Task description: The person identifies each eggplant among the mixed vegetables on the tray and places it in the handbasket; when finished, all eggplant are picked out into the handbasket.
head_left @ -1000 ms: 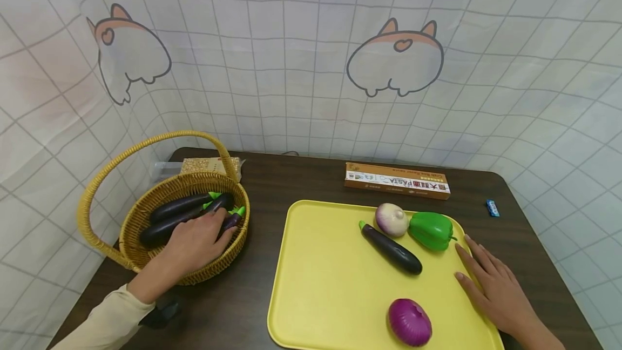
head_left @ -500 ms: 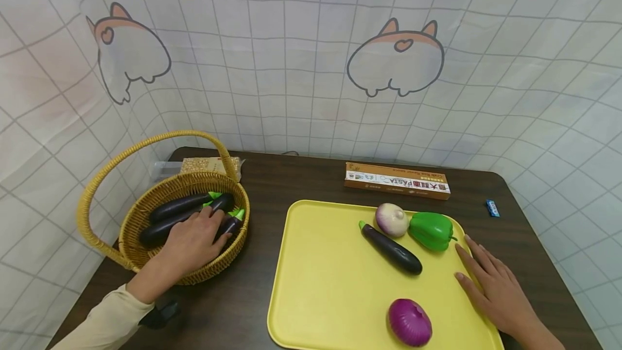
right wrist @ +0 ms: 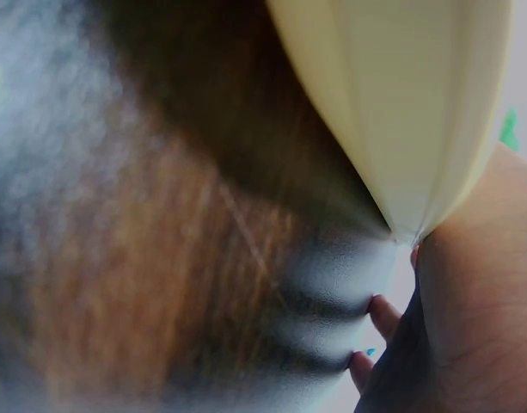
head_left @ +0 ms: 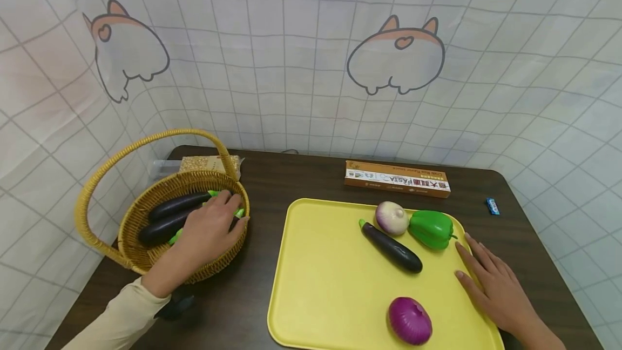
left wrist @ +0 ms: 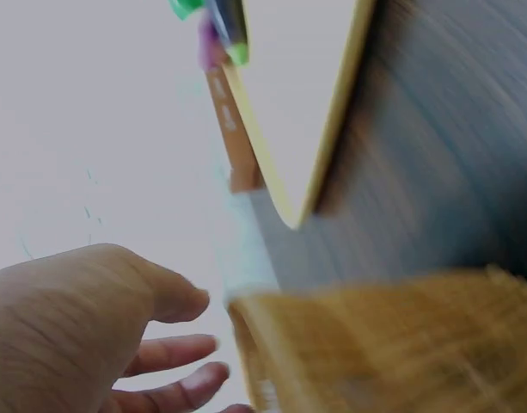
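My left hand is over the right side of a yellow wicker basket. In the left wrist view the thumb and fingers are apart, with nothing between them, close to the basket's rim. Dark eggplants with green stems lie in the basket, partly hidden by that hand. My right hand rests with straight fingers on the right edge of a yellow tray. On the tray lie an eggplant, a white-and-purple onion, a green bell pepper and a purple onion.
Behind the tray lies a long pasta box. A small blue packet is at the table's right side. Behind the basket is a clear bag of yellowish kernels. The basket's tall handle arches over its left side.
My left hand has come up and to the right from the eggplants at the basket's right side. A green stem now shows beside its wrist. The right hand has stayed put.
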{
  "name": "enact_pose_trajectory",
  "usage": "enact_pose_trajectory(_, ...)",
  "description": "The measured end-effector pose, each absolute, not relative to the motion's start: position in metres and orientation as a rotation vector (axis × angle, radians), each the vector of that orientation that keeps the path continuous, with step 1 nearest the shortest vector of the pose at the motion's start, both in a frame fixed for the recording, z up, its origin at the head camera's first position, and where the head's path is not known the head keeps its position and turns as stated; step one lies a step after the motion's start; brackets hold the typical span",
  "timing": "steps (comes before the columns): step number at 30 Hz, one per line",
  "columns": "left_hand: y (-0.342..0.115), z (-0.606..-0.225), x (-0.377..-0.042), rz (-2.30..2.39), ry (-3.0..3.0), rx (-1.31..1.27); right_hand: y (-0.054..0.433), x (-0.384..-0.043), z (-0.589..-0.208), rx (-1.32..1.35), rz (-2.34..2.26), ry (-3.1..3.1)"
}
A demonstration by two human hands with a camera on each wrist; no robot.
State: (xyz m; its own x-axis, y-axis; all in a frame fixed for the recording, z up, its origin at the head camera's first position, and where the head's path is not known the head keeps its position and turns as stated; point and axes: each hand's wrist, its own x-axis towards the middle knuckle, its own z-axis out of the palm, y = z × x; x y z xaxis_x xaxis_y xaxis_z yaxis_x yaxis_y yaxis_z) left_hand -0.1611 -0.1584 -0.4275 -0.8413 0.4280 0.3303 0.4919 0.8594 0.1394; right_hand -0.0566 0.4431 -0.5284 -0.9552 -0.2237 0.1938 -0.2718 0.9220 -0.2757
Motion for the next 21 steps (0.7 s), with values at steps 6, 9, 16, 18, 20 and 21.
enact_pose_trajectory(6, -0.114, -0.424, -0.167, -0.370, -2.626, -0.797, 0.444, -0.056, -0.527, 0.373, 0.463, -2.927)
enact_pose_trajectory(9, -0.091, -0.425, -0.167, -0.368, -2.584, -0.868, 0.443, -0.056, -0.525, 0.373, 0.459, -2.927)
enact_pose_trajectory(16, -0.040, -0.431, -0.162, -0.369, -2.527, -1.062, 0.443, -0.056, -0.524, 0.378, 0.446, -2.917)
enact_pose_trajectory(18, -0.026, -0.435, -0.161, -0.378, -2.506, -1.142, 0.444, -0.056, -0.524, 0.375, 0.450, -2.920)
enact_pose_trajectory(20, -0.013, -0.441, -0.159, -0.383, -2.492, -1.211, 0.443, -0.056, -0.525, 0.378, 0.456, -2.920)
enact_pose_trajectory(21, -0.007, -0.444, -0.158, -0.388, -2.486, -1.242, 0.443, -0.056, -0.526, 0.381, 0.459, -2.920)
